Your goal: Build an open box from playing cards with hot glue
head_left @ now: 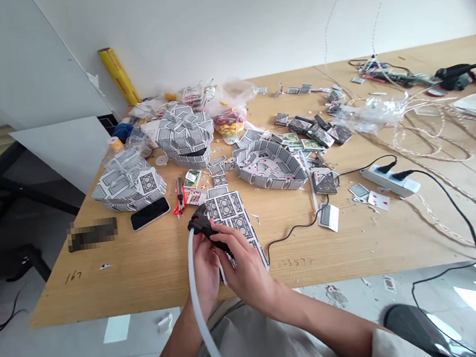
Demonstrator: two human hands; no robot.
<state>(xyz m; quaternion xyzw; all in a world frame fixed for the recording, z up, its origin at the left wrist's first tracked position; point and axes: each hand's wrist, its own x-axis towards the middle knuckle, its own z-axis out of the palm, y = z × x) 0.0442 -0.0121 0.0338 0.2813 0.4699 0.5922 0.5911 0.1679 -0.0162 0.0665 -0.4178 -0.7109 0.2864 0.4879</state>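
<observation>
Black glue gun (201, 223) in our grip: we hold it between left hand (206, 269) and right hand (248, 269), fingers closed on its body, over the left edge of the card-covered panel (240, 222).

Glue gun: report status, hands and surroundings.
Left hand and right hand on glue gun. Card-covered panel beneath, partly hidden by hands. Utility knife nearby, not touching either hand.
</observation>
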